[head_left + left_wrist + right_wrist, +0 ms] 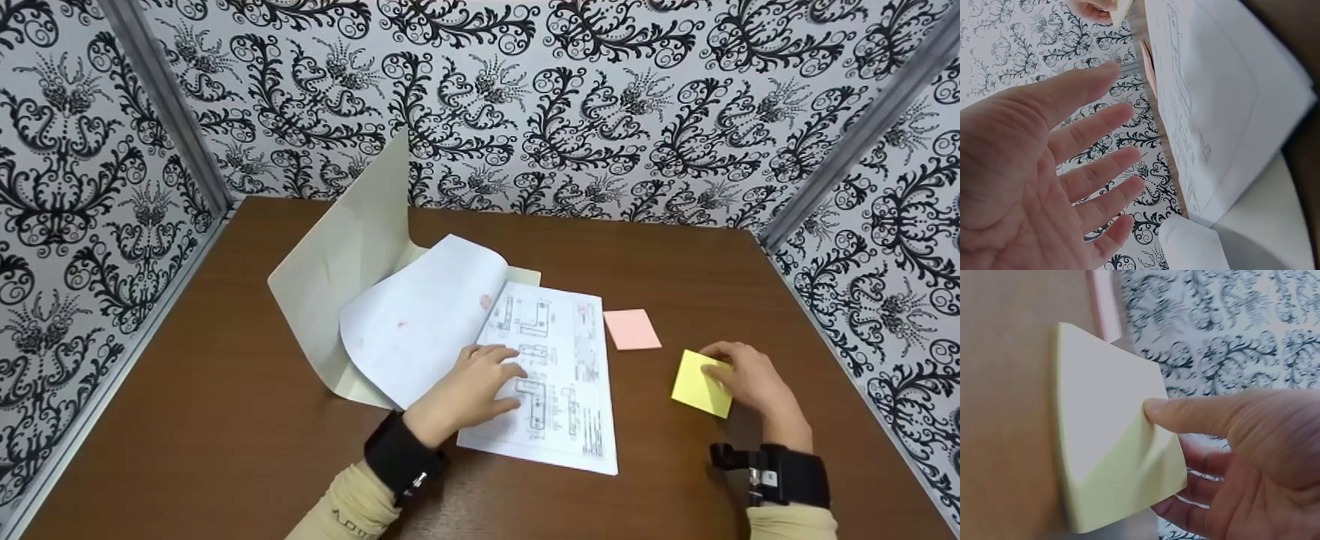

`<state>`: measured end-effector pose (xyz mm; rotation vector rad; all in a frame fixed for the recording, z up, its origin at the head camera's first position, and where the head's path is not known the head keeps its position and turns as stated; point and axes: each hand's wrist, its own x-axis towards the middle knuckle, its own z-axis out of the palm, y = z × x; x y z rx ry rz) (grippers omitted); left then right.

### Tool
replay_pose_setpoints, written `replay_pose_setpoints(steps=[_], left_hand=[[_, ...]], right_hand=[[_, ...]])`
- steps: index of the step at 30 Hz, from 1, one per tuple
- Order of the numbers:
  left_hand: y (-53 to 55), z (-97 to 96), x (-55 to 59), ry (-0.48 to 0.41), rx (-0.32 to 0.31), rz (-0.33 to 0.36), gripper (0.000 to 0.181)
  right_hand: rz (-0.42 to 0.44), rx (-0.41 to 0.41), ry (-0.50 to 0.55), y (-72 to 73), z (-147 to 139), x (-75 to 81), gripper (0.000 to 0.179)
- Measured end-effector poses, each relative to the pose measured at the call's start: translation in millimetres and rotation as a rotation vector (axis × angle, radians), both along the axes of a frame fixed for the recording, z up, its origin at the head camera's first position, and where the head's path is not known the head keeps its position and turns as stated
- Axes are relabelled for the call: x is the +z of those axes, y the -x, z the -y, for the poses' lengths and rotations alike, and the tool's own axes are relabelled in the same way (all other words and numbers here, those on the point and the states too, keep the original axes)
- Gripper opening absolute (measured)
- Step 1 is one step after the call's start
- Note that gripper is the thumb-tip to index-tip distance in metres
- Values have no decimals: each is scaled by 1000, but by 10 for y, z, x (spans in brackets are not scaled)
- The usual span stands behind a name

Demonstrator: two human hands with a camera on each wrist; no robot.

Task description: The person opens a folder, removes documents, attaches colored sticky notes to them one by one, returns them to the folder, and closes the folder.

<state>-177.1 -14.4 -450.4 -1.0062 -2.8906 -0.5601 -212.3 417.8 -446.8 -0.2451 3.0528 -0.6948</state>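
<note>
Watching remotely, I see the right hand (752,381) pinching the yellow square paper sticky-note pad (696,385) right of the white paper sheets with printed line drawings (574,352), over which the left hand (474,384) holds its fingers spread.

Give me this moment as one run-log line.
right grip: pinches yellow pad | left grip: hovers over drawing | pink pad: beside drawing | folder: open

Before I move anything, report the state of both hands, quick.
Left hand: open, fingers spread above the drawing, holding nothing.
Right hand: closed, pinching the yellow pad between thumb and fingers.
</note>
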Motion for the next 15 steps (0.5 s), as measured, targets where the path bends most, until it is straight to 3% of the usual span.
replay_pose_setpoints(steps=[4,9,15], left_hand=[[70,-52,-1,-68,1,-38,29],[132,-99,25,-193,-21,-87,28],[161,-147,77,-335,-9,-30,32]], right_hand=[[-25,49,75,-63,132,178,14],[-110,114,221,-132,496,388,14],[-91,177,395,-144,1020,464,18]])
